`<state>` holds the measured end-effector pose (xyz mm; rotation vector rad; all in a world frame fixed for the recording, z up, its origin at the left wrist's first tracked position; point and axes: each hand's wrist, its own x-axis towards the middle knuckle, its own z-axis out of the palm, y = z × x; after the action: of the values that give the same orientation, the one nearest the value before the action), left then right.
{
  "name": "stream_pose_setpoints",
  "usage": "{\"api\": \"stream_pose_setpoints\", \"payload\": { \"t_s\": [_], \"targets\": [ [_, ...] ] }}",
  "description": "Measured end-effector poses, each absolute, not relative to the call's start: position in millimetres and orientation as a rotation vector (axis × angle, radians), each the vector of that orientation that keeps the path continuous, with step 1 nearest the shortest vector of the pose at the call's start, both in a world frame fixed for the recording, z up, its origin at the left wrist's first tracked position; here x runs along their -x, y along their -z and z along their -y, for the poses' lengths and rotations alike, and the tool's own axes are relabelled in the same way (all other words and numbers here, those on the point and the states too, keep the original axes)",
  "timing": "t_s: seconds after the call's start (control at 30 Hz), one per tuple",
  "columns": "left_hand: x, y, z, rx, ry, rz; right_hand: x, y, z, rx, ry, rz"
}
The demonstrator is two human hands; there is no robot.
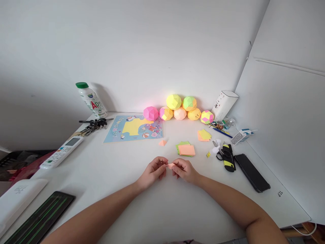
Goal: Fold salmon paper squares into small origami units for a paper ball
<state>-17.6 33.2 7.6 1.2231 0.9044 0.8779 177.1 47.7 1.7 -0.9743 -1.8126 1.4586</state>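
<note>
Two bare forearms are extended over the white surface. Above its middle, one small peach paper piece is pinched between the fingers of the left hand and right hand. Light, pliable and easily creased, it is probably best gripped by its ends. Seven faceted paper balls are gathered by the rear edge; nearer, two sticky-note stacks and one folded peach paper are seen.

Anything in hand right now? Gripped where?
Yes: a small peach paper piece, pinched at its left end by the left hand and at its right end by the right hand.
</note>
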Motion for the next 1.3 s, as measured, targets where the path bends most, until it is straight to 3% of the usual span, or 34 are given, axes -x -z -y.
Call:
{"api": "stream_pose_setpoints", "payload": {
  "t_s": [0.83, 1.03, 1.17, 1.3],
  "targets": [
    [13, 0, -35, -1.171, -0.929, -1.065, -178, 3, -57, 1.003, -1.586, 1.531],
    [11, 2, -28, -1.831, -0.959, -1.191, -178, 5, -59, 1.005, -1.562, 1.415],
    [12, 8, -23, -2.466, -0.648, -1.128, -178, 2, -61, 1.006, -1.546, 1.342],
    [14, 10, -18, -2.723, -0.3, -1.045, -174, -3, -64, 1.06, -1.539, 1.371]
  ]
}}
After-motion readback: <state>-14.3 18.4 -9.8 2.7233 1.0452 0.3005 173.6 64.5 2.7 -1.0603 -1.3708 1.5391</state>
